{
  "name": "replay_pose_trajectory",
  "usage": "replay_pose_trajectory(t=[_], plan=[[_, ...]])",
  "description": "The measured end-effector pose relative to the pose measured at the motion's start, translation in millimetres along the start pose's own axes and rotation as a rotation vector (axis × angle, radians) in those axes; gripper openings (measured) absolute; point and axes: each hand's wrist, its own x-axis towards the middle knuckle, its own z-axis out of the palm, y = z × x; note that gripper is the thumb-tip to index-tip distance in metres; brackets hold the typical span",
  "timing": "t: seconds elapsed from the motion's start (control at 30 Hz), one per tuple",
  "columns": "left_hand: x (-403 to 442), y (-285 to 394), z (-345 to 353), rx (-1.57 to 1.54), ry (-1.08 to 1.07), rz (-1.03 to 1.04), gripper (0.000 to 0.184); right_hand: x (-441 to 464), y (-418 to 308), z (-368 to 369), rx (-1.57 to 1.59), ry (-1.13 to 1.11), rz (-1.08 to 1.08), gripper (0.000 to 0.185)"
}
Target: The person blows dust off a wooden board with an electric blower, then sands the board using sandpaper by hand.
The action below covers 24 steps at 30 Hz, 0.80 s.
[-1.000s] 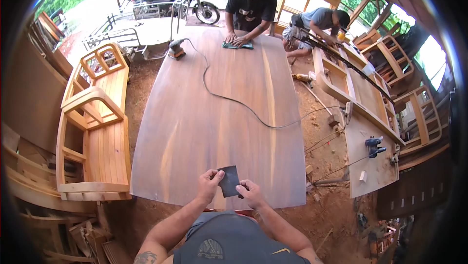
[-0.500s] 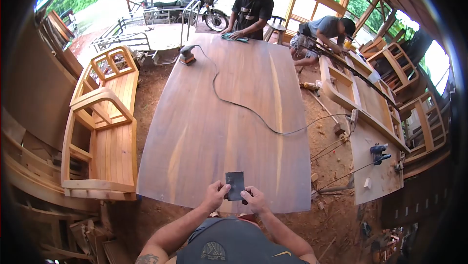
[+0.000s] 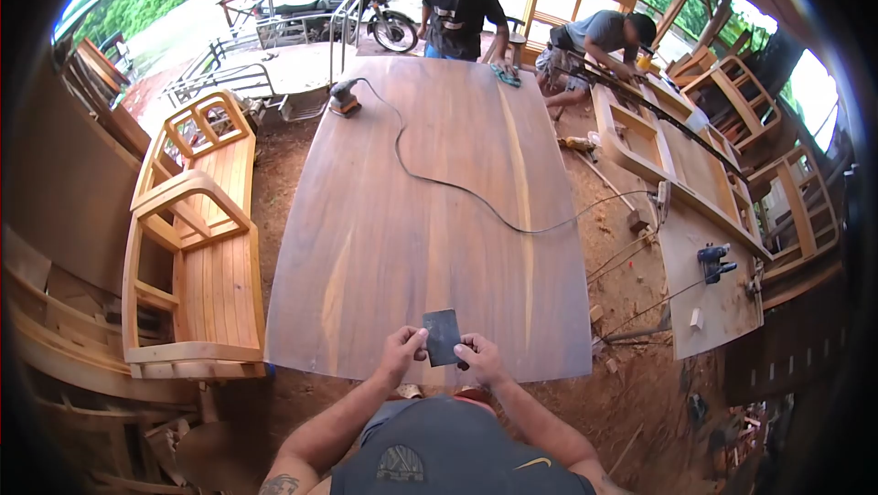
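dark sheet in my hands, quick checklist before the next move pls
1. Dark sheet held on both sides: ok, left hand and right hand each grip it.
2. Wooden panel free of tools: not ok, a sander stands near its far left corner.
3. Cord off the panel: not ok, it winds across and over the right edge.
4. Co-worker's hand away from the panel: not ok, it is at the far right with a green cloth.
5. Sander switched off: cannot tell.
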Motion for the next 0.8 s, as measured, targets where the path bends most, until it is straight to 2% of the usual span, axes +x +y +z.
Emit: replay_pose_trajectory(t=[0.23, 0.27, 0.37, 0.4, 0.5, 0.6, 0.7, 0.8], plan=[[1, 1, -13, 0.090, 0.032, -0.008, 0.019, -5, -6, 8, -0.062, -0.032, 0.036, 0.022], [-1, 3, -12, 0.096, 0.028, 0.022, 0.018, -9, -14, 10, -0.086, -0.040, 0.057, 0.027], [3, -8, -19, 0.111, 0.037, 0.040, 0.016, -10, -6, 17, -0.283, 0.054, -0.246, 0.037], [2, -8, -17, 0.093, 0.066, 0.044, 0.015, -18, -24, 20, -0.498, 0.082, -0.220, 0.051], [-5, -6, -12, 0.066, 0.149, 0.004, 0.015, -29, -43, 27, -0.902, 0.074, -0.585, 0.062], [-6, -3, -8, 0.017, 0.127, -0.096, 0.014, -29, -48, 37, -0.953, -0.117, -0.611, 0.073], [-9, 6, 2, -0.082, 0.100, -0.179, 0.012, -20, -43, 49, -1.069, -0.172, -0.706, 0.080], [-2, -1, -3, -0.168, 0.094, -0.229, 0.017, -12, -38, 55, -1.068, -0.212, -0.705, 0.086]])
